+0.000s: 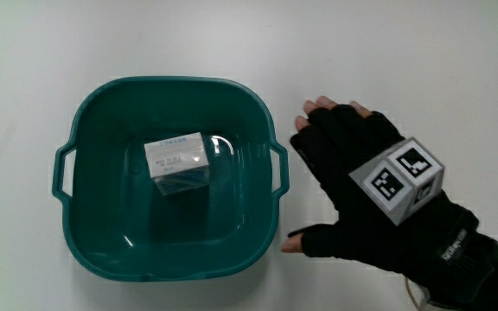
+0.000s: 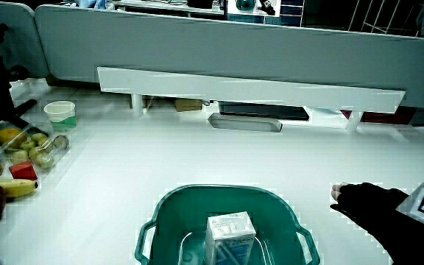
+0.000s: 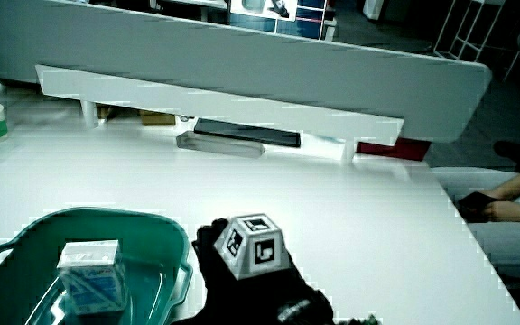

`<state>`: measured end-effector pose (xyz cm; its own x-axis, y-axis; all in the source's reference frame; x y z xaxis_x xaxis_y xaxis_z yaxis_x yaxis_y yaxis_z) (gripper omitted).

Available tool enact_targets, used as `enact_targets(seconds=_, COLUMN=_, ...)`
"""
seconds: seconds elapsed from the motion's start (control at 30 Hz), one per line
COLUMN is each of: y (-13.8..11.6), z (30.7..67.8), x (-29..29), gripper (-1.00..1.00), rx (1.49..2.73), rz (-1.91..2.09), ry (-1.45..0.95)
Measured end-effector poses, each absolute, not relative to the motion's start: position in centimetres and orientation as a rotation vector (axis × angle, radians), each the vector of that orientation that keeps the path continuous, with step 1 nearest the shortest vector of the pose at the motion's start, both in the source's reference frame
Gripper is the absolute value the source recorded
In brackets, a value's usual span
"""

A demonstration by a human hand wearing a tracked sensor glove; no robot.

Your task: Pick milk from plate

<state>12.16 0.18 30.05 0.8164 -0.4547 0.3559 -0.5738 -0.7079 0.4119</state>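
One milk carton [image 1: 177,161] stands in my teal basin [image 1: 93,250], hand [image 1: 357,190] flat beside it, fingers spread and empty, probably poised to reach in.

Teal basin [image 1: 102,250], white milk carton [image 1: 177,161] (blue print).

A white surface [image 2: 219,162] meets a low grey partition [image 2: 197,44], with a white shelf [image 2: 249,90] along its foot.
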Motion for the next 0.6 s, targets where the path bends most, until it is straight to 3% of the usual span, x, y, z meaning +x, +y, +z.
enact_targets(seconds=0.6, y=-2.3, z=27.3, x=3.4, gripper=0.0, rx=2.375, rz=0.192, ry=-0.875)
